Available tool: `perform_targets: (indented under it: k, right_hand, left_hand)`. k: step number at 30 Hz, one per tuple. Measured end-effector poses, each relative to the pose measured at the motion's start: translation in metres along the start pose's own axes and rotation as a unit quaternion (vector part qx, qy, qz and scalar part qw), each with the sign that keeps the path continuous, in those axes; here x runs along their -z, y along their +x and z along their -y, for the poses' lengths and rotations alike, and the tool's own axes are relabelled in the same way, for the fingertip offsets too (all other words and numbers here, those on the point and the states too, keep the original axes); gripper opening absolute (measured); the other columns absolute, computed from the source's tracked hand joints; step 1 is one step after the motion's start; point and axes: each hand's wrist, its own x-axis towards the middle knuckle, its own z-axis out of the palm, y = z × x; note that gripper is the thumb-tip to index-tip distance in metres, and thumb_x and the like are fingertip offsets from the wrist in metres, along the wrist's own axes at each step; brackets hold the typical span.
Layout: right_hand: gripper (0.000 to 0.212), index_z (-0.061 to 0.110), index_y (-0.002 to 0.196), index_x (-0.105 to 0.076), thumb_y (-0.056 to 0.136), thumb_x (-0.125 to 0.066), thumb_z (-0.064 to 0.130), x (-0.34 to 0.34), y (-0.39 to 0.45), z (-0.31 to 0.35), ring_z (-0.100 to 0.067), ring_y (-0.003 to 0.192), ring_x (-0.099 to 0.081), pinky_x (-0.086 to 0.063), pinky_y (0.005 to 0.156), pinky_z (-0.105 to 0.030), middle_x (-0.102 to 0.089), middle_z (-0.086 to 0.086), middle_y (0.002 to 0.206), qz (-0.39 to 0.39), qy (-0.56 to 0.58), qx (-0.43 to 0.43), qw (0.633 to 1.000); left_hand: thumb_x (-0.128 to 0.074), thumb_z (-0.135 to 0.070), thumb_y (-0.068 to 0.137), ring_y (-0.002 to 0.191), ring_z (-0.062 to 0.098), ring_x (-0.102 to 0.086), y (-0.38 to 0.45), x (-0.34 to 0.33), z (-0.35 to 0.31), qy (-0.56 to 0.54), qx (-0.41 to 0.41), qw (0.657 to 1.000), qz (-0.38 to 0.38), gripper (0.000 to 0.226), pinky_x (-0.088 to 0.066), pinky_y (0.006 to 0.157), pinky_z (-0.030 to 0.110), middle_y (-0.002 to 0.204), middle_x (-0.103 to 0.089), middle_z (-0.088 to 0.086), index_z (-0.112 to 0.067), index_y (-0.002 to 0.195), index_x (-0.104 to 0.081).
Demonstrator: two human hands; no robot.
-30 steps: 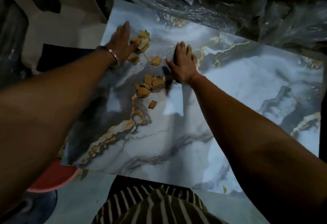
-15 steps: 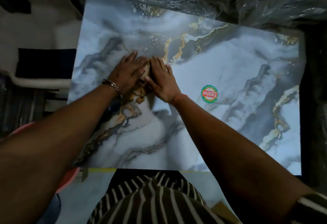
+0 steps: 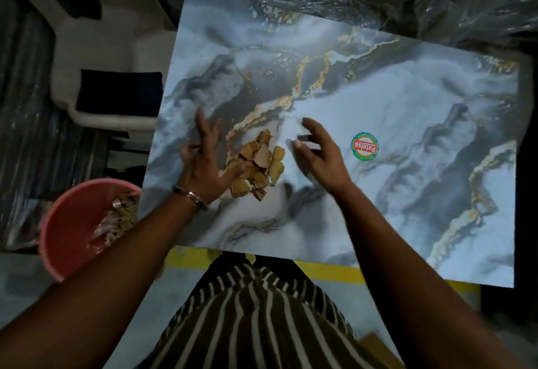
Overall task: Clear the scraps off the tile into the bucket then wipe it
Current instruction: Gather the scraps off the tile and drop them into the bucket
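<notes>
Scraps (image 3: 256,166) sit in one tan heap on the marble-look tile (image 3: 407,112), toward its left side. Left hand (image 3: 203,162) lies just left of the heap, fingers spread and straight, thumb touching the pile; metal bangle (image 3: 192,195) on that wrist. Right hand (image 3: 320,156) hovers just right of the heap, fingers loosely bent, holding nothing. Pink bucket (image 3: 64,223) stands on the floor off the tile's near-left corner, some scraps already inside. Round red-green sticker (image 3: 365,146) on the tile, right of the right hand. Striped shirt (image 3: 256,319) at the bottom.
</notes>
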Motion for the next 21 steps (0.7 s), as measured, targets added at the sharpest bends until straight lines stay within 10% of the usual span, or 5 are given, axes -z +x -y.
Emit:
perform_targets:
  k: [5, 9, 13, 16, 21]
  right_hand:
    - [0.162, 0.013, 0.166, -0.009, 0.041, -0.102, 0.057, 0.021, -0.011, 0.001, -0.027, 0.139, -0.044, -0.043, 0.118, -0.045, -0.033, -0.012, 0.151, 0.151, -0.228, -0.02, 0.962]
    - [0.187, 0.013, 0.165, 0.008, 0.022, -0.097, 0.071, -0.012, -0.012, 0.008, -0.042, 0.131, -0.046, -0.045, 0.114, -0.048, -0.026, -0.018, 0.147, 0.195, -0.338, 0.026, 0.92]
    - [0.187, 0.03, 0.163, 0.012, 0.011, -0.083, 0.084, -0.045, 0.014, 0.01, -0.041, 0.112, -0.048, -0.056, 0.092, -0.052, -0.034, -0.02, 0.139, 0.193, -0.41, 0.099, 0.886]
    - [0.155, 0.028, 0.164, 0.006, 0.04, -0.071, 0.078, -0.06, 0.026, 0.023, -0.041, 0.112, -0.047, -0.056, 0.089, -0.05, -0.035, -0.022, 0.145, 0.202, -0.444, 0.115, 0.865]
    - [0.132, 0.023, 0.161, -0.017, 0.057, -0.093, 0.053, -0.062, 0.032, 0.039, -0.037, 0.101, -0.053, -0.054, 0.091, -0.043, -0.033, -0.023, 0.141, 0.219, -0.479, 0.153, 0.836]
  left_hand:
    - [-0.06, -0.098, 0.043, 0.126, 0.034, -0.043, -0.047, 0.026, 0.011, 0.308, 0.04, 0.951, -0.001, 0.156, -0.032, 0.093, 0.05, 0.151, -0.036, 0.015, -0.016, 0.159, 0.004]
    - [-0.068, -0.094, 0.028, 0.121, 0.042, -0.043, -0.062, -0.004, 0.0, 0.257, 0.106, 0.957, 0.082, 0.167, -0.049, 0.089, 0.054, 0.145, -0.03, 0.023, -0.019, 0.159, 0.003]
    - [-0.081, -0.081, 0.034, 0.124, 0.043, -0.042, -0.051, -0.035, -0.029, 0.209, 0.173, 0.959, 0.081, 0.167, -0.048, 0.097, 0.05, 0.148, -0.024, 0.023, -0.015, 0.156, 0.012]
    - [-0.089, -0.072, 0.034, 0.115, 0.04, -0.053, -0.03, -0.041, -0.034, 0.207, 0.179, 0.96, 0.059, 0.164, -0.051, 0.094, 0.045, 0.142, -0.03, 0.023, -0.003, 0.154, -0.001]
    - [-0.097, -0.051, 0.041, 0.112, 0.039, -0.058, -0.007, -0.038, -0.042, 0.203, 0.178, 0.958, 0.094, 0.149, -0.05, 0.095, 0.042, 0.137, -0.034, 0.02, -0.006, 0.153, -0.01]
